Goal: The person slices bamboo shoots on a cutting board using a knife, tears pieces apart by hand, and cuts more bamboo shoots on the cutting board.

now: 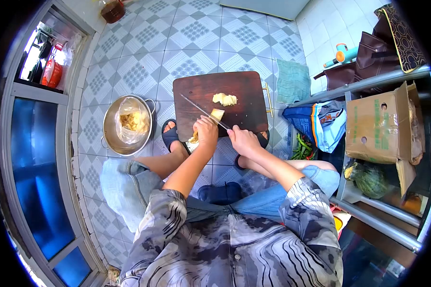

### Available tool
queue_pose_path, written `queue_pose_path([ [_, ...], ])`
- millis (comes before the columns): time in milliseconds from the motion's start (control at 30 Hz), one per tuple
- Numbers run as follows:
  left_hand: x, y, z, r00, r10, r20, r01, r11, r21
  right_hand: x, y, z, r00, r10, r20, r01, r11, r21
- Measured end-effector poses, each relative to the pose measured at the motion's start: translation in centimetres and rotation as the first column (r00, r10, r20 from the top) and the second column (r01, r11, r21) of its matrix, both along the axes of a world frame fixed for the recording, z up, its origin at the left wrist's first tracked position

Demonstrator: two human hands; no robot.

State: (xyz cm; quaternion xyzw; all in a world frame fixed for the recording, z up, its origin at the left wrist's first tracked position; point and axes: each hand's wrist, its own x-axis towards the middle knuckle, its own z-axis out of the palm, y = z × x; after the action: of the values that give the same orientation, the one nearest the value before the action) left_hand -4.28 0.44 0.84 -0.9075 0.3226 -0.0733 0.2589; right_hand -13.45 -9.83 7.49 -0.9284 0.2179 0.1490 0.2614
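Observation:
My right hand (244,139) is closed around the handle of a long knife (196,104), whose blade slants up and left across a dark brown wooden board (191,83). Near the board's front edge, my left hand (206,132) grips a pale yellow vegetable piece (217,114); its end shows just past the blade. I cannot tell the vegetable's exact kind. A small heap of cut pale pieces (224,99) lies farther back on the board. Below my left hand, another pale yellowish bit (194,138) shows at the board's edge, partly hidden.
Left of the board stands a metal pot (108,138) holding a clear plastic bag of yellow pieces (136,123). On the right, a metal rack carries a cardboard box (372,125), a green squash (372,182) and green chillies (301,147). A teal cloth (293,81) lies behind.

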Motion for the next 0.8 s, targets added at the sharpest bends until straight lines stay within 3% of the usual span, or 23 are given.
queue_pose_path([
  [67, -0.2, 0.0, 0.1, 0.976, -0.036, -0.213, 0.047, 0.998, 0.048, -0.5, 0.2, -0.2, 0.999, 0.046, 0.019, -0.046, 0.998, -0.035],
  [133, -0.6, 0.2, 0.3, 0.97, -0.069, -0.234, 0.085, 0.995, 0.058, -0.8, 0.2, -0.7, 0.995, 0.096, 0.037, -0.093, 0.993, -0.068],
  [300, -1.4, 0.5, -1.4, 0.977, -0.058, -0.207, 0.075, 0.994, 0.074, -1.1, -0.3, -1.8, 0.978, 0.18, 0.107, -0.155, 0.965, -0.21],
  [433, -1.6, 0.5, -1.8, 0.989, -0.042, -0.141, 0.061, 0.99, 0.131, -1.2, -0.5, -1.6, 0.983, 0.17, 0.062, -0.155, 0.969, -0.191],
  [500, -1.7, 0.6, -1.6, 0.999, 0.014, -0.053, -0.011, 0.998, 0.058, -1.5, -0.6, -1.8, 0.989, 0.141, 0.044, -0.131, 0.974, -0.186],
  [800, -1.7, 0.0, -3.0, 0.993, 0.106, -0.054, -0.105, 0.994, 0.031, -1.7, -0.1, -1.6, 0.995, 0.1, 0.018, -0.098, 0.989, -0.107],
])
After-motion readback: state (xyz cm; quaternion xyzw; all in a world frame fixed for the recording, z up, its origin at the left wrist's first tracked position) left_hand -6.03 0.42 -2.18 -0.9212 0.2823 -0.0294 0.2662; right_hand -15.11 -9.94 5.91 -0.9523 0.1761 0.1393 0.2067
